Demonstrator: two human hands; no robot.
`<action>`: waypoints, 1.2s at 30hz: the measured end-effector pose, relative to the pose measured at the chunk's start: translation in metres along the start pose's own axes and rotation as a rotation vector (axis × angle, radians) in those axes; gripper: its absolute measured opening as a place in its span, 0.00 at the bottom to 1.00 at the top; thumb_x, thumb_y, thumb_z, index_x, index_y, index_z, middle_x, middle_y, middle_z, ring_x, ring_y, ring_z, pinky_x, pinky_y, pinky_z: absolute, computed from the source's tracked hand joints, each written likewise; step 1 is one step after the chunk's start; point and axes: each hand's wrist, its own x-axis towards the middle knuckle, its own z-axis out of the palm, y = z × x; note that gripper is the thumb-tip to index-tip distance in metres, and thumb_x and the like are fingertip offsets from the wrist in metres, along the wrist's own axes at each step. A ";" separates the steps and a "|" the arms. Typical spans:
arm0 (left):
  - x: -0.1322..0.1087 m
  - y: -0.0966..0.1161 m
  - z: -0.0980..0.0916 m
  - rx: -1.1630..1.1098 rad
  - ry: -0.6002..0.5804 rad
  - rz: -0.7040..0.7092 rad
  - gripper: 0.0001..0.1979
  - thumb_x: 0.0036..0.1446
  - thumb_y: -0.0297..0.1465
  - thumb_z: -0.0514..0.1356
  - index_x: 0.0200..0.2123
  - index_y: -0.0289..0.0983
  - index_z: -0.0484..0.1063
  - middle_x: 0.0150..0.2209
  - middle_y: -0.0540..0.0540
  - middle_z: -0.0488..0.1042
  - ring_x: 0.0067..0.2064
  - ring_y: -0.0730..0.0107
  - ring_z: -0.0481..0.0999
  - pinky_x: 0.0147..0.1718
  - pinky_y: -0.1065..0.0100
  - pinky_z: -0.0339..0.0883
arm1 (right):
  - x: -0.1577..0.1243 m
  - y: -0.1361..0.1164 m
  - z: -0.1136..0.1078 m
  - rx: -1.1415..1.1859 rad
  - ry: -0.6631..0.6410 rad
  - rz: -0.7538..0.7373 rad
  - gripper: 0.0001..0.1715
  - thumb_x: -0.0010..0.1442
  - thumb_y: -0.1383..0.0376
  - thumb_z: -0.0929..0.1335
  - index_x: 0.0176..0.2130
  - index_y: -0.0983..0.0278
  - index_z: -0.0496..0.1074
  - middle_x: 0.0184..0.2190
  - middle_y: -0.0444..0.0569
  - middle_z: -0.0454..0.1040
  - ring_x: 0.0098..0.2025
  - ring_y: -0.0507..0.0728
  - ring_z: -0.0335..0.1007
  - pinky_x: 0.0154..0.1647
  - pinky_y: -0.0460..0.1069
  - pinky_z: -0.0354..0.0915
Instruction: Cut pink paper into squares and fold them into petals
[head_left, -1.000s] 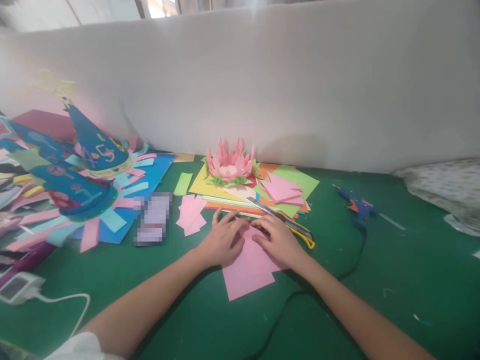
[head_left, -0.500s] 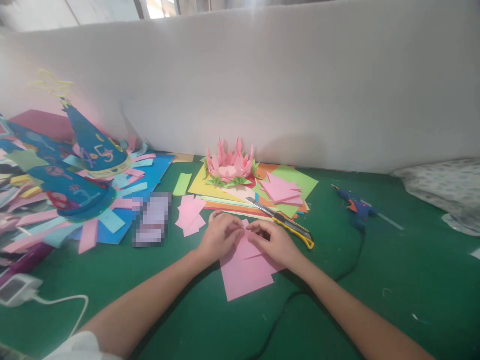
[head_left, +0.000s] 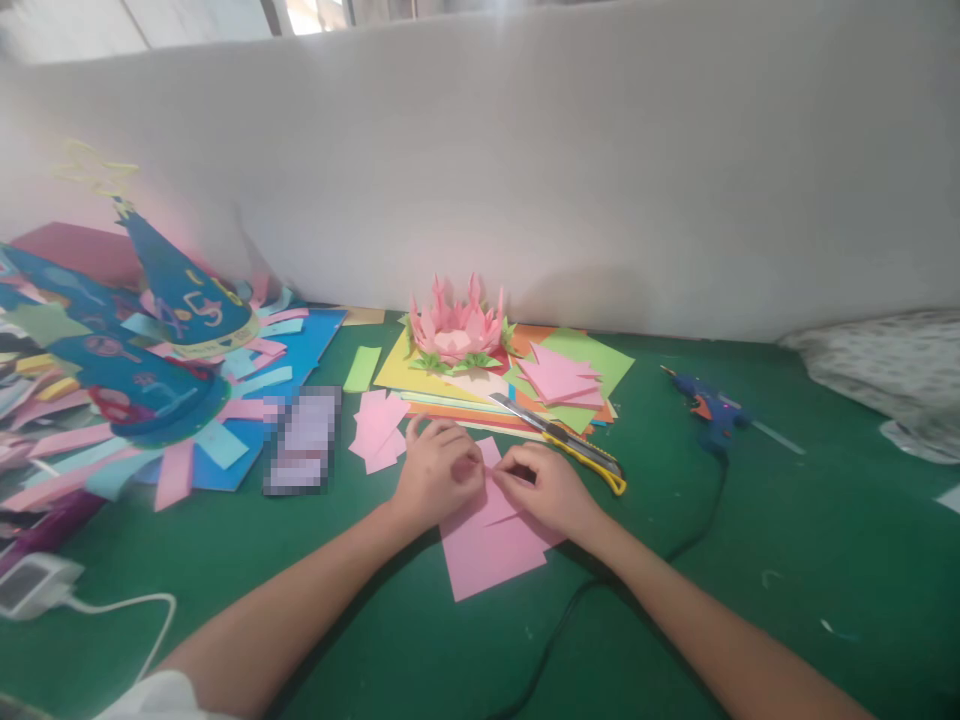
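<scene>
Both hands meet over several overlapping sheets of pink paper (head_left: 491, 560) on the green table. My left hand (head_left: 440, 470) is closed, thumb and fingertips pinching a small piece of pink paper (head_left: 489, 470). From the other side my right hand (head_left: 551, 490) pinches the same piece, its fingertips nearly touching the left ones. Most of that piece is hidden by the fingers. Just beyond my right hand lies a yellow utility knife (head_left: 577, 450) with its blade out. Small pink paper pieces (head_left: 379, 430) rest to the left of my left hand.
A pink paper lotus (head_left: 459, 325) stands on coloured sheets, with pink squares (head_left: 559, 375) beside it. Blue cone hats (head_left: 180, 290) and a blurred-out phone-like object (head_left: 304, 440) are at left. A blue glue gun (head_left: 716, 415) lies right, its cord (head_left: 562, 620) running across the table.
My fingertips have shifted slightly down toward me over the pink sheets. The left fingers are lifted and curled a little more. The view has shifted slightly.
</scene>
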 end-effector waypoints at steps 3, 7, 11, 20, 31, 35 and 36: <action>0.004 -0.008 -0.002 0.010 0.022 -0.054 0.03 0.45 0.25 0.57 0.23 0.39 0.69 0.29 0.52 0.75 0.38 0.67 0.71 0.56 0.52 0.43 | 0.001 0.003 -0.003 0.027 0.014 0.023 0.08 0.54 0.70 0.67 0.24 0.63 0.71 0.23 0.43 0.74 0.27 0.53 0.66 0.28 0.46 0.59; 0.009 -0.023 -0.005 -0.011 0.061 -0.154 0.04 0.47 0.26 0.57 0.23 0.39 0.67 0.28 0.53 0.74 0.37 0.67 0.72 0.55 0.53 0.46 | 0.000 0.008 -0.008 0.087 0.015 0.064 0.07 0.54 0.68 0.66 0.25 0.64 0.71 0.24 0.44 0.74 0.26 0.53 0.67 0.28 0.47 0.61; 0.009 -0.027 -0.006 -0.038 0.214 -0.223 0.04 0.50 0.26 0.55 0.25 0.39 0.67 0.30 0.51 0.75 0.37 0.67 0.72 0.53 0.55 0.51 | -0.001 0.011 -0.009 0.103 0.024 0.090 0.08 0.54 0.67 0.66 0.24 0.64 0.71 0.23 0.44 0.74 0.26 0.53 0.67 0.27 0.47 0.61; 0.000 0.001 -0.004 0.003 -0.058 0.100 0.07 0.55 0.30 0.55 0.30 0.43 0.73 0.32 0.51 0.77 0.44 0.62 0.70 0.57 0.50 0.39 | 0.000 0.002 -0.002 0.114 0.015 0.060 0.08 0.54 0.68 0.66 0.25 0.63 0.71 0.22 0.43 0.73 0.25 0.52 0.65 0.26 0.46 0.60; 0.006 -0.024 -0.005 0.064 0.144 -0.148 0.05 0.46 0.25 0.56 0.21 0.39 0.66 0.22 0.53 0.69 0.34 0.67 0.70 0.54 0.54 0.49 | 0.000 0.015 -0.012 0.149 0.092 0.134 0.06 0.51 0.67 0.64 0.23 0.63 0.67 0.20 0.42 0.69 0.23 0.52 0.62 0.24 0.46 0.59; 0.007 -0.025 -0.004 0.025 0.192 -0.154 0.06 0.45 0.24 0.56 0.20 0.39 0.64 0.23 0.53 0.69 0.33 0.68 0.69 0.52 0.54 0.52 | -0.001 0.014 -0.012 0.182 0.121 0.132 0.06 0.50 0.68 0.64 0.23 0.63 0.65 0.20 0.43 0.68 0.24 0.52 0.63 0.24 0.46 0.60; 0.007 -0.026 -0.004 0.006 0.205 -0.160 0.06 0.45 0.24 0.56 0.20 0.39 0.64 0.23 0.53 0.69 0.32 0.68 0.69 0.51 0.55 0.53 | -0.001 0.013 -0.012 0.193 0.130 0.139 0.06 0.50 0.67 0.64 0.22 0.63 0.64 0.20 0.43 0.68 0.24 0.52 0.63 0.24 0.46 0.60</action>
